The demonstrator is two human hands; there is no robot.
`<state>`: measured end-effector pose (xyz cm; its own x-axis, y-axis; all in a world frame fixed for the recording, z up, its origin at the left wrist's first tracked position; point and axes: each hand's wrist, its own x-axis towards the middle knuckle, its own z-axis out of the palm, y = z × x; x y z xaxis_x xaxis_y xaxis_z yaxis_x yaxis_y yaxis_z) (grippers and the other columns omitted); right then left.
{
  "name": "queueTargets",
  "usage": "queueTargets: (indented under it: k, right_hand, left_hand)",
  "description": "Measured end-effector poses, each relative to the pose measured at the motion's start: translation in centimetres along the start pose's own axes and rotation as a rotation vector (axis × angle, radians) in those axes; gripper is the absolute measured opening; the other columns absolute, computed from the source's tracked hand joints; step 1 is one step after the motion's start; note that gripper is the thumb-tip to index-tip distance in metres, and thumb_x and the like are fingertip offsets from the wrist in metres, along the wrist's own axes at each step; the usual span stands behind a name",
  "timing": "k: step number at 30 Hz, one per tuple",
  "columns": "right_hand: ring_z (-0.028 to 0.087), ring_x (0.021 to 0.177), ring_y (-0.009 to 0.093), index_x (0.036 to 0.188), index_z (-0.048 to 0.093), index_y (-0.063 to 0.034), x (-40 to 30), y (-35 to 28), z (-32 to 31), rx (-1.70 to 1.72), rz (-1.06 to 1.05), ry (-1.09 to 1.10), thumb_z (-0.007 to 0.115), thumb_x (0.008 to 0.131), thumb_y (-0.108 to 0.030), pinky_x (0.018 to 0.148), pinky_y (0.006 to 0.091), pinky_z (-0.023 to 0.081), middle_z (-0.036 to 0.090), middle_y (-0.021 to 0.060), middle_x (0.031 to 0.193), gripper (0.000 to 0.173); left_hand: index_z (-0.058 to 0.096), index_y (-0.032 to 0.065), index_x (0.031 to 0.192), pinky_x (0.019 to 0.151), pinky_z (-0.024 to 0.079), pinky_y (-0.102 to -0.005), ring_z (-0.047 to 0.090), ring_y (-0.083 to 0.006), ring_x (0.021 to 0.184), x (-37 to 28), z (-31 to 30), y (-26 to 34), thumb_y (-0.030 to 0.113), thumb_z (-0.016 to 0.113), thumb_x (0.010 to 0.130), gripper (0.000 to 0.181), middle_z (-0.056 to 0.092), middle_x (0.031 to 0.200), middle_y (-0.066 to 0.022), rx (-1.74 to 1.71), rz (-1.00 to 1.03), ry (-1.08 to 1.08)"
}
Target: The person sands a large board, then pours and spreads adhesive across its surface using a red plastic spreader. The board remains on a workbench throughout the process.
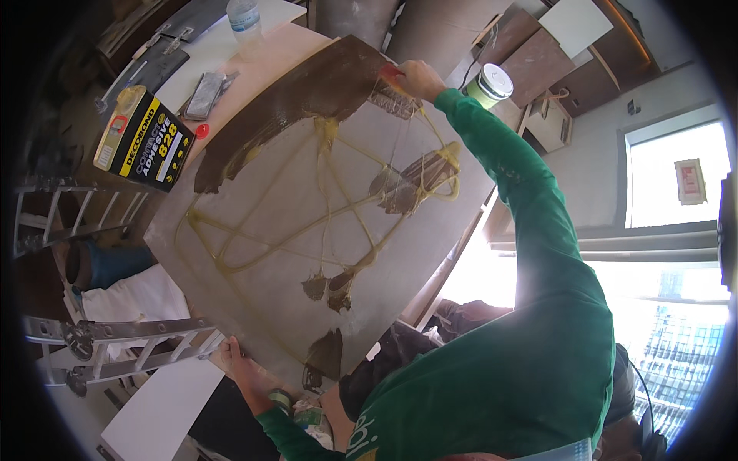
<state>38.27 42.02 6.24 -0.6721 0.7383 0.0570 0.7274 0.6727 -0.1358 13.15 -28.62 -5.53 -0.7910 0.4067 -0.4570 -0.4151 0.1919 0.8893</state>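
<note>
A wide grey board [277,230] lies before me, with yellowish contact adhesive strung across it in looping lines. Along its far side a broad brown band [323,75] of adhesive has been smeared, and smaller brown patches [403,184] show elsewhere. In my right hand [422,79] is a red spreader [391,74], its edge down on the board at the far right corner. My left hand [233,354] holds the board's near left edge by the fingers.
A Decobond contact adhesive can [150,141] stands at the left, beside a red cap [202,131] and a dusty phone-shaped object [206,95]. Farther back is a plastic bottle [245,23]. A lidded tub [490,85] sits beyond my right arm. Aluminium ladders [138,331] flank the left side.
</note>
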Motion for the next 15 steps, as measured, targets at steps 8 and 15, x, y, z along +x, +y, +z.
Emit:
queueTargets:
  k: [8, 15]
  right_hand:
    - [0.069, 0.091, 0.041, 0.093, 0.073, 0.0008, 6.4, 3.4, 1.7, -0.023, 0.22, 0.096, 0.055, 0.093, -0.034, 0.082, 0.047, 0.054, 0.07, 0.0264, 0.092, 0.039]
    - [0.068, 0.095, 0.041, 0.097, 0.072, 0.0001, 8.8, 3.5, 1.3, -0.026, 0.174, 0.011, 0.058, 0.087, -0.022, 0.084, 0.0466, 0.055, 0.07, 0.0262, 0.097, 0.029]
  left_hand:
    - [0.06, 0.0135, 0.092, 0.058, 0.037, -0.0181, 0.051, -0.0001, 0.072, -0.9, 2.3, 1.7, 0.023, 0.059, 0.1, 0.013, 0.06, 0.085, 0.0071, 0.053, -0.048, 0.078]
    - [0.058, 0.0117, 0.09, 0.064, 0.039, -0.0211, 0.05, -0.0028, 0.074, -1.2, 3.0, 1.7, 0.023, 0.058, 0.1, 0.015, 0.059, 0.085, 0.0054, 0.011, -0.009, 0.07]
